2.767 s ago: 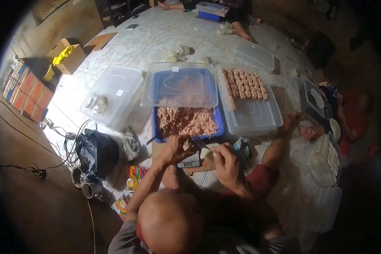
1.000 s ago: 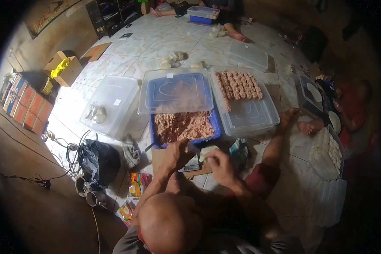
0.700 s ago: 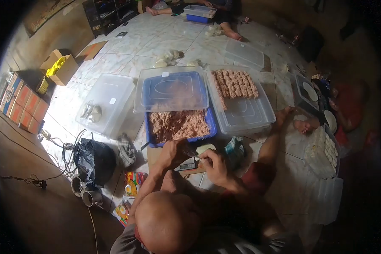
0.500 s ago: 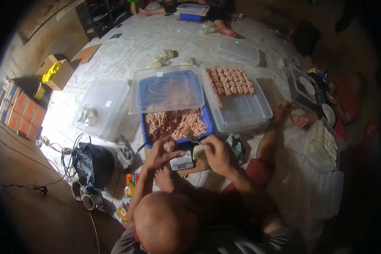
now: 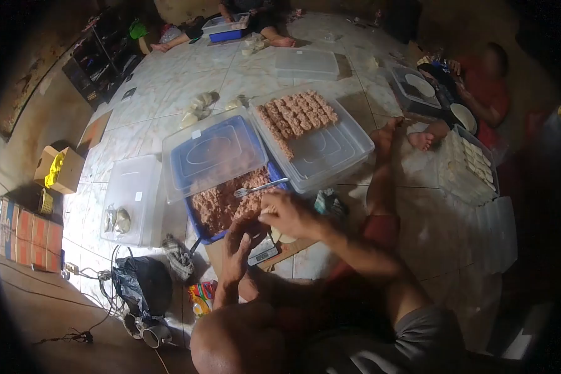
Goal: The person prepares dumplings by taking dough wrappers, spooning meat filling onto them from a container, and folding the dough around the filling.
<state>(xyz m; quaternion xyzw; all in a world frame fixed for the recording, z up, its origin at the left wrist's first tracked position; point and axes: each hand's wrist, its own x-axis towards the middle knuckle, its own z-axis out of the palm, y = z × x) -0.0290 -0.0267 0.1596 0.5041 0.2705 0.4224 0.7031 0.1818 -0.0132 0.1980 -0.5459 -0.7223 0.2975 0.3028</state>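
Observation:
My left hand [image 5: 237,249] is cupped at the near edge of a blue tub [image 5: 197,227] of ground meat [image 5: 213,209]. Its palm faces my right hand, so the lump of meat seen there earlier is mostly hidden. Close beside it, my right hand [image 5: 290,215] has curled fingers; whatever they grip is hard to make out. A metal fork [image 5: 262,187] lies across the meat and tub rim, apart from my fingers. A clear lid [image 5: 218,149] covers the far part of the tub. Below the hands is a small digital scale [image 5: 263,254], partly covered.
Rows of meat lumps [image 5: 296,114] sit on a clear plastic box [image 5: 330,156]. Another clear box [image 5: 131,199] stands left, near a black bag [image 5: 142,283] and cables. A person in red [image 5: 489,93] sits at right by a container of white pieces [image 5: 474,162]; another person sits at the back.
My right hand has let go of the fork, which now lies on the tub, and moved left towards my left hand. The camera view has turned and shifted.

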